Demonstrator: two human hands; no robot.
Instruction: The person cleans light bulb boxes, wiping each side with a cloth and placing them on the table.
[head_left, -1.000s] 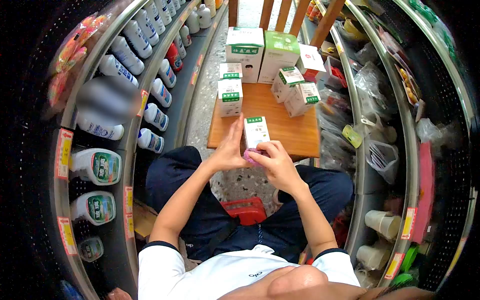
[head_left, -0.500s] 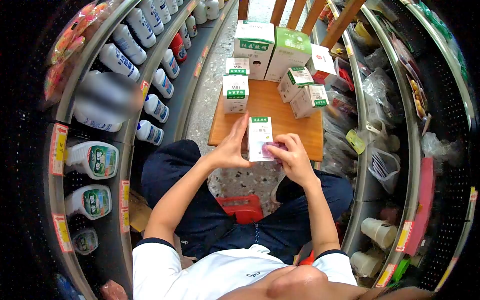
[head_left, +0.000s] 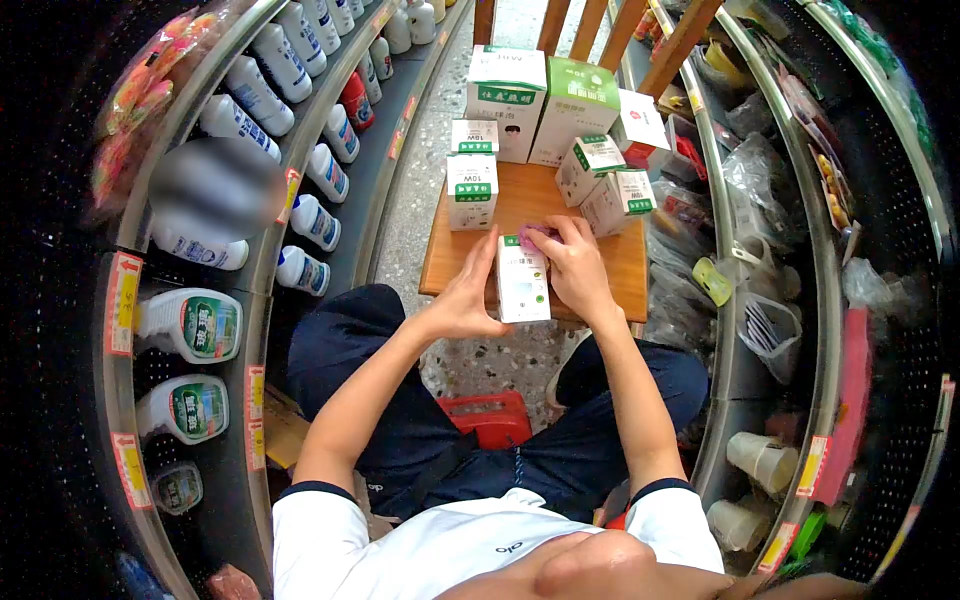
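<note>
A white light bulb box (head_left: 524,285) with a green band lies at the near edge of the wooden stool (head_left: 440,262), its printed face toward me. My left hand (head_left: 470,295) grips its left side, thumb at the near end and fingers along the edge. In my right hand (head_left: 575,262) is a bunched purple cloth (head_left: 537,238), pressed against the box's far end and partly hidden by the fingers. Beyond the left hand, a white-and-green 10W box (head_left: 472,192) stands with a similar one behind it.
Larger bulb boxes (head_left: 505,105) and a green-topped box (head_left: 572,112) stand at the back of the stool, with smaller boxes (head_left: 616,203) at right. Shelves of bottles (head_left: 205,325) flank my left; bagged goods and plastic cups (head_left: 762,462) fill the right shelf. A red stool (head_left: 490,418) is below.
My right hand has slid the purple cloth from the lower right of the box up to its far end. The left hand keeps its hold on the box.
</note>
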